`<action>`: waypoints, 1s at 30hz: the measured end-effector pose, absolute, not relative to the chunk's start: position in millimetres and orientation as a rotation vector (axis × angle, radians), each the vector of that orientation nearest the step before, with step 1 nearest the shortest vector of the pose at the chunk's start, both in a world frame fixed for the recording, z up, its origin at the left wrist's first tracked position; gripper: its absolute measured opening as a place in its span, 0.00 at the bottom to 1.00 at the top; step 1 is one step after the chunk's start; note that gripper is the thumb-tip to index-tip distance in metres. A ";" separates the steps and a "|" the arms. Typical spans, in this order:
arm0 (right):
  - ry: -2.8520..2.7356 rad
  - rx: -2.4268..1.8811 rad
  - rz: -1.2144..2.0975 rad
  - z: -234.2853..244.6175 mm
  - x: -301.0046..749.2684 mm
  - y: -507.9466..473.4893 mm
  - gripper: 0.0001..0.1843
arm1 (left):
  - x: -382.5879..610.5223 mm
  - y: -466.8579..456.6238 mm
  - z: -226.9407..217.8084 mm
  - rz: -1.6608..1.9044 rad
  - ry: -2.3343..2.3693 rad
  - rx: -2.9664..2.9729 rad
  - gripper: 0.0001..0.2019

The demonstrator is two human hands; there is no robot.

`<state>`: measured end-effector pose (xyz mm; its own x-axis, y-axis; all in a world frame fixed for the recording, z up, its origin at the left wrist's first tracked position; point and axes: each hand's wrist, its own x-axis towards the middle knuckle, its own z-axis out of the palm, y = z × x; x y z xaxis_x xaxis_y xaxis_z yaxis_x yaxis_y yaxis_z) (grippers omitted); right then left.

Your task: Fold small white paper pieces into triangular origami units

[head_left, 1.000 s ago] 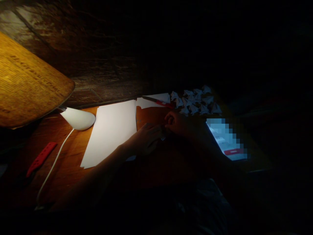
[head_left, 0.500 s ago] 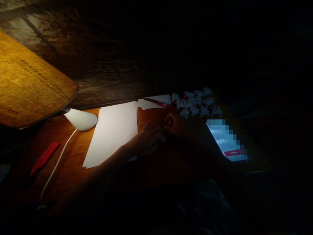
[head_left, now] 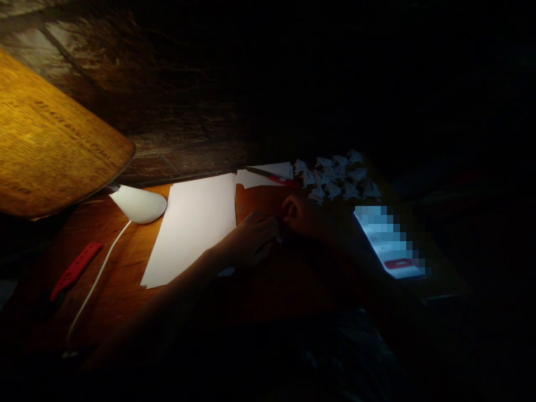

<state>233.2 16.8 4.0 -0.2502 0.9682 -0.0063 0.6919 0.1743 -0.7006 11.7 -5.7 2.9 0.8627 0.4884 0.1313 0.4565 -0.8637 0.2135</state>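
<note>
Small folded-looking scrap of white paper: I am seeing it as a pale sliver (head_left: 280, 237) just beside the left fingertips, between the two hands; most of its shape is hiding in shadow.
Left hand: the bare left hand (head_left: 253, 235) is lying palm down, its fingers bending slightly and sitting close together, their tips touching or nearly touching the scrap; I am not managing to tell whether they are pinching it.
Right hand: the bare right hand (head_left: 302, 216) is facing the left, fingers curling inward, thumb side near the scrap; darkness is covering the tips, so I cannot tell what they are gripping.
Handling: I am expecting almost no weight, a thin sheet creasing easily, stiffer wherever layers are doubling up, tearing or crushing under a hard squeeze.
Hold: I am favouring a light fingertip pinch on an edge or a doubled part, with the other hand steadying the opposite side.
Paper stack: large flat white sheets (head_left: 195, 223) are lying beside the left forearm, and I am judging them slick enough to slide over each other.
Crumpled-looking white paper pieces: a cluster (head_left: 334, 177) is sitting beyond the right hand, looking light and easily flattened.
Red-handled tool with a dark blade: it is resting (head_left: 282, 180) across smaller white sheets (head_left: 263, 176).
</note>
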 end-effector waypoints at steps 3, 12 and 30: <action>-2.006 -1.570 0.859 2.4 234.1 17.7 0.15 | 10.6 -5.8 2.2 0.271 0.722 2.864 0.11; -1.985 -1.588 0.826 3.7 230.2 17.0 0.15 | 10.2 -6.8 1.8 0.286 0.735 2.834 0.16; -2.097 -1.490 0.721 6.8 230.8 9.3 0.04 | -1.5 -9.2 1.2 0.474 0.728 2.889 0.18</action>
<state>230.8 9.3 6.8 -0.3035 0.9502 0.0706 0.7057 0.2740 -0.6535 -1.5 -9.2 1.2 0.8347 0.4802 0.2695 0.4411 -0.8761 0.1949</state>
